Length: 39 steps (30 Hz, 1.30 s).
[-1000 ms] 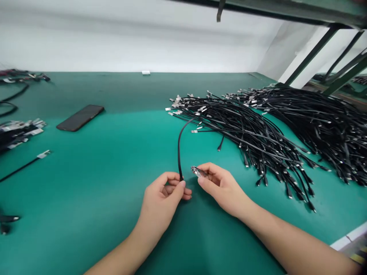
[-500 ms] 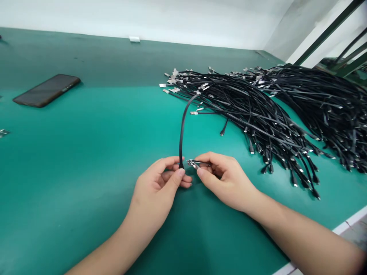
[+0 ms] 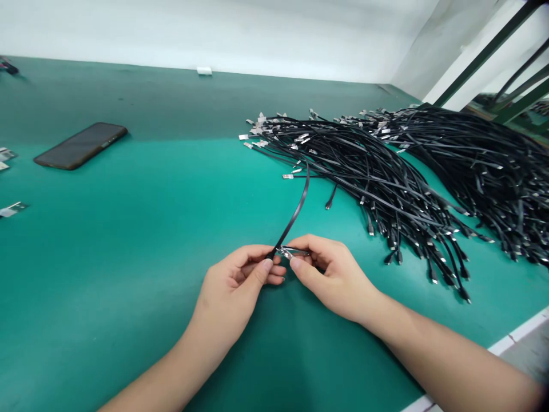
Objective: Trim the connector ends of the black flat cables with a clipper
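Between thumb and fingers, my left hand (image 3: 235,283) pinches a flat black cable (image 3: 295,213) near its connector end, which the fingertips mostly hide. From there the cable arcs up and to the right, toward a pile of similar cables (image 3: 351,151). My right hand (image 3: 337,277) is closed on a small silver nail clipper (image 3: 286,252), its jaws pointing left. Those jaws are at the cable, right beside my left fingertips; whether they bite into it I cannot tell.
A second heap of black cables (image 3: 480,166) lies farther right. On the left of the green table (image 3: 141,229) are a dark phone (image 3: 81,146) and small clear-and-white pieces (image 3: 12,209). A white piece (image 3: 205,71) sits by the back wall.
The nail clipper has moved left, up to the cable. The cable's free part has swung to the right, and its held end is now tilted. The view has shifted slightly.
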Tool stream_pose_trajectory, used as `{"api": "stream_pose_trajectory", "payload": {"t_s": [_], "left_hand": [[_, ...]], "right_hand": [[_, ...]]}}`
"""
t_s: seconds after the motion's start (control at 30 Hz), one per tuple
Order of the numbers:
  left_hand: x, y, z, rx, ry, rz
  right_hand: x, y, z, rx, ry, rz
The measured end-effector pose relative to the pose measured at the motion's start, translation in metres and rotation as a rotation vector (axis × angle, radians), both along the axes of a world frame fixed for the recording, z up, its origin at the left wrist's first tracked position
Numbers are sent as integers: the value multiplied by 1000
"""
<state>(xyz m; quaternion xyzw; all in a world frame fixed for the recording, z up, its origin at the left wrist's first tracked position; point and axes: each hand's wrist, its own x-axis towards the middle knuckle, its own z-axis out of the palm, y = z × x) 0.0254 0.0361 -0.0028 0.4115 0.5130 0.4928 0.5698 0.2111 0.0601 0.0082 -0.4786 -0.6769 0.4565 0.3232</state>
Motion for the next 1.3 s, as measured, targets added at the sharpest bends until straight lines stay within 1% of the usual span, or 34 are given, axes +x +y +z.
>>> {"api": "stream_pose_trajectory", "payload": {"t_s": [0.17, 0.23, 0.3, 0.4, 0.47, 0.6, 0.67, 0.73, 0.8, 0.87, 1.0, 1.07, 1.13, 1.2, 1.23, 1.3], "left_hand": [[1, -1, 1, 30, 53, 27], [1, -4, 0, 88, 148, 15], [2, -9, -4, 181, 272, 21], [0, -14, -10, 335, 449, 134], [-3, -14, -11, 489, 628, 183], [-16, -9, -7, 829, 1036, 148], [-22, -7, -4, 930, 1166, 143], [-24, -7, -4, 969, 1266, 130], [-23, -7, -5, 937, 1312, 98], [-22, -7, -4, 833, 1278, 67], [-18, -4, 5, 403, 958, 15], [-16, -2, 11, 254, 828, -26], [-14, -2, 14, 186, 750, -75], [-12, -2, 13, 114, 655, -114], [-12, -1, 11, 83, 607, -119], [-12, -1, 6, 47, 524, -90]], "right_hand": [[-2, -3, 3, -16, 51, 37], [-2, -4, 6, -8, 59, 49], [-3, -5, 7, 14, 51, 48], [-3, -5, 7, 50, 31, 37], [-2, -4, 7, 59, 15, 30], [-3, -4, 8, 62, 8, 34], [-2, -4, 9, 55, 11, 37], [-2, -4, 9, 48, 2, 37], [-2, -3, 10, 31, -23, 37], [-1, -3, 10, -6, -47, 26], [-1, -1, 9, -92, -38, -26], [-1, -1, 9, -119, 8, -49], [-1, 1, 8, -143, 71, -66], [-1, 2, 6, -171, 142, -76], [-1, 3, 5, -183, 178, -78], [-1, 5, 3, -196, 254, -87]]}}
